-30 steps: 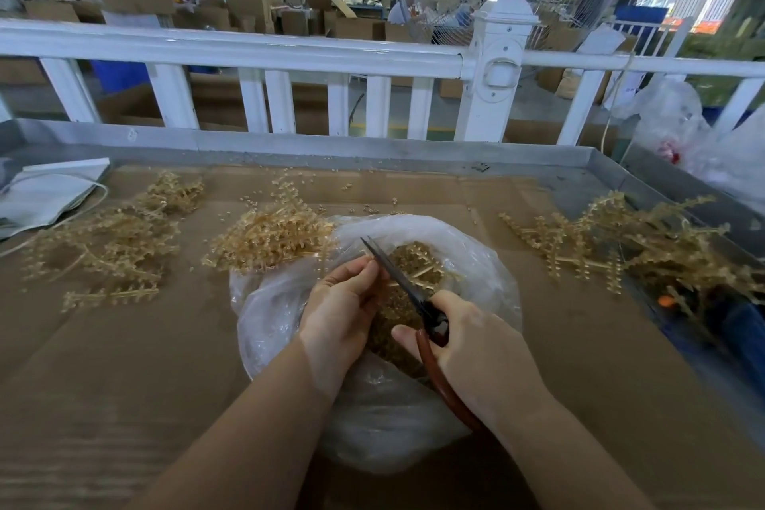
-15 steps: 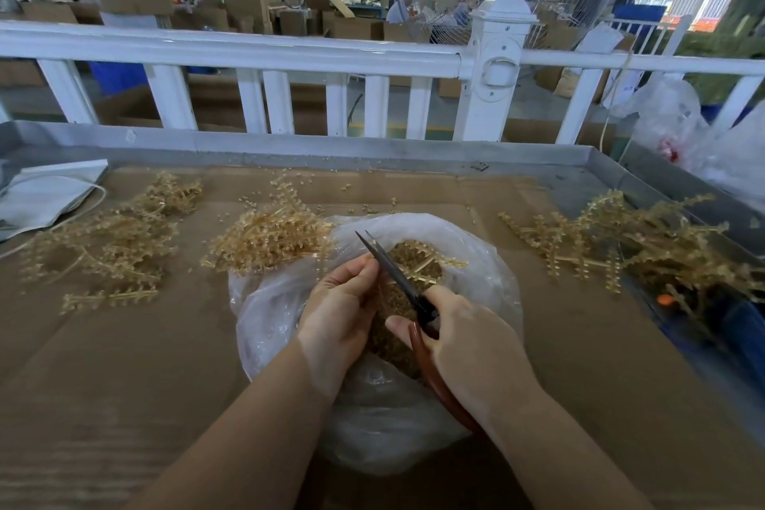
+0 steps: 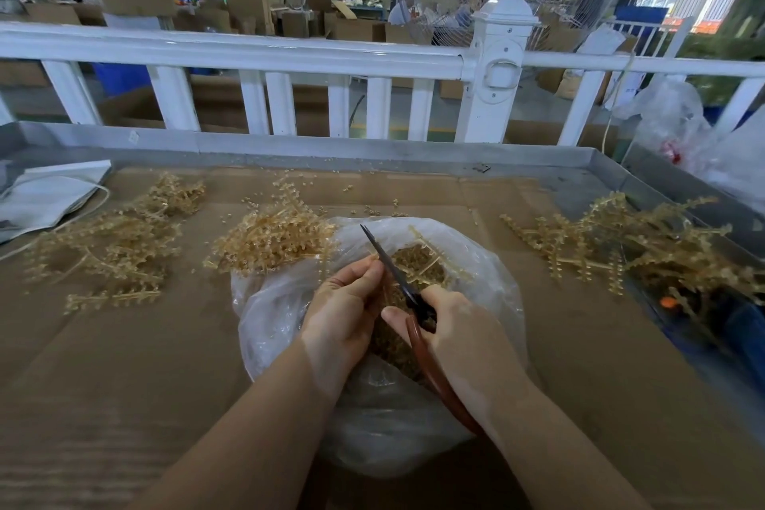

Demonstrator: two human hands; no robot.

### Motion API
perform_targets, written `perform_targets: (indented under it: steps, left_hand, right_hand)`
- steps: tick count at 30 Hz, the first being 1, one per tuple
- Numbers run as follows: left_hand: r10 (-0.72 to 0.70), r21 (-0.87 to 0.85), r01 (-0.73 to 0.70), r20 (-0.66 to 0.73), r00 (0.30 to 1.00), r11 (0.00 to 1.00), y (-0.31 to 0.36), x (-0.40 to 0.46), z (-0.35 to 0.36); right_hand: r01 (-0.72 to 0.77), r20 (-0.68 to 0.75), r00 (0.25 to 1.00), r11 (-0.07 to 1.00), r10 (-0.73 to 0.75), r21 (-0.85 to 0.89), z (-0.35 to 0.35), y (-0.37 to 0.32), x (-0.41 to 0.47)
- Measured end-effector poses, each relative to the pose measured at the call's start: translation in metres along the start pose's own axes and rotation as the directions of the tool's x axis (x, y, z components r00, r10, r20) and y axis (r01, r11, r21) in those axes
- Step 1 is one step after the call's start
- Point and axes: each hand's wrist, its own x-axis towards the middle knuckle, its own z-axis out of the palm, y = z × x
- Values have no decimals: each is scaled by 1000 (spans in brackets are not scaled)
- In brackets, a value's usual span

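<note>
My right hand (image 3: pixel 463 344) grips scissors (image 3: pixel 397 273) with dark blades and reddish-brown handles; the blades point up and left over a clear plastic bag (image 3: pixel 488 273). The bag holds a heap of small golden cut pieces (image 3: pixel 418 261). My left hand (image 3: pixel 343 311) pinches a thin golden plastic sprig right beside the blades, above the bag's opening. Most of that sprig is hidden by the fingers.
Piles of golden plastic sprigs lie on the cardboard-covered table: one at the left (image 3: pixel 107 240), one at the bag's upper left (image 3: pixel 273 236), one at the right (image 3: pixel 621 244). A white cloth item (image 3: pixel 45 195) sits far left. A white railing (image 3: pixel 265 54) runs behind.
Both hands and the scissors have stayed over the bag with only small shifts. The scissor blades have drawn a little closer to my left fingers.
</note>
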Motion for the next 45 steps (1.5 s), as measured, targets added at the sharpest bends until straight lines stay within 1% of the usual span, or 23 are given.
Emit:
perform_targets:
  steps: [7, 12, 15, 18, 20, 23, 26, 28, 29, 31, 32, 33, 34, 35, 36, 37, 39, 40, 42, 43, 45]
  left_hand:
    - [-27, -27, 27, 3, 1000, 999, 1, -2, 1]
    - [-8, -5, 8, -44, 999, 1000, 0, 0, 2]
    - [26, -13, -27, -76, 997, 1000, 0, -1, 4]
    - [141, 79, -130, -148, 979, 988, 0, -3, 5]
    - [241, 171, -212, -170, 956, 962, 2, -5, 4]
    - [429, 336, -362, -150, 891, 869, 9, -10, 1]
    - [547, 438, -456, -102, 831, 775, 18, -15, 2]
    - [567, 424, -485, -86, 819, 765, 22, -17, 3]
    - [561, 413, -483, -89, 823, 773, 24, -18, 3]
    - [556, 435, -478, -66, 828, 763, 26, -18, 4]
    - [551, 452, -479, -33, 834, 752, 25, -18, 5]
    - [541, 461, -480, 1, 841, 746, 24, -19, 7]
    - [529, 463, -481, 30, 848, 745, 23, -20, 8]
    - [516, 455, -480, 52, 855, 750, 21, -20, 10]
    - [499, 438, -474, 66, 864, 763, 20, -20, 10]
    - [474, 410, -460, 76, 877, 787, 18, -20, 10]
    - [386, 306, -396, 97, 917, 866, 17, -21, 12]
    - [325, 231, -344, 117, 938, 910, 17, -22, 12]
    - [222, 106, -239, 154, 963, 965, 17, -22, 13]
    - [199, 92, -215, 160, 967, 972, 17, -22, 13]
    - [202, 166, -222, 133, 970, 961, 18, -20, 11]
  right_hand:
    - [-3, -7, 1000, 1000, 3, 25, -2, 0, 3]
    - [19, -103, 995, 1000, -17, 12, -2, 1, 1]
    - [-23, -151, 988, 999, 16, -48, -4, 3, 3]
    - [-99, -164, 983, 991, 83, -91, -5, 6, 5]
    - [-140, -134, 983, 986, 127, -91, -4, 8, 6]
    - [-186, -32, 983, 965, 183, -183, 1, 10, 8]
    - [-197, 75, 970, 931, 230, -306, 2, 8, 10]
    - [-163, 82, 974, 906, 211, -392, -3, 2, 10]
    - [-138, 57, 982, 889, 181, -436, -6, -2, 9]
    - [-88, -60, 996, 865, 67, -495, -12, -11, 9]
    - [-49, -129, 992, 878, -14, -476, -13, -14, 11]
    - [1, -188, 979, 916, -84, -402, -13, -18, 13]
    - [55, -213, 970, 958, -118, -281, -12, -21, 16]
    - [102, -213, 969, 987, -126, -123, -11, -25, 21]
    - [121, -191, 975, 992, -114, 27, -8, -27, 25]
    - [101, -150, 985, 984, -79, 147, -6, -29, 28]
    - [18, -76, 997, 943, 8, 333, -3, -29, 33]
    - [-16, -63, 997, 910, 47, 415, -3, -28, 35]
    - [-43, -84, 991, 838, 106, 544, -3, -24, 38]
    - [-50, -106, 985, 811, 137, 584, -3, -22, 39]
    - [-53, -158, 968, 775, 194, 630, -6, -16, 41]
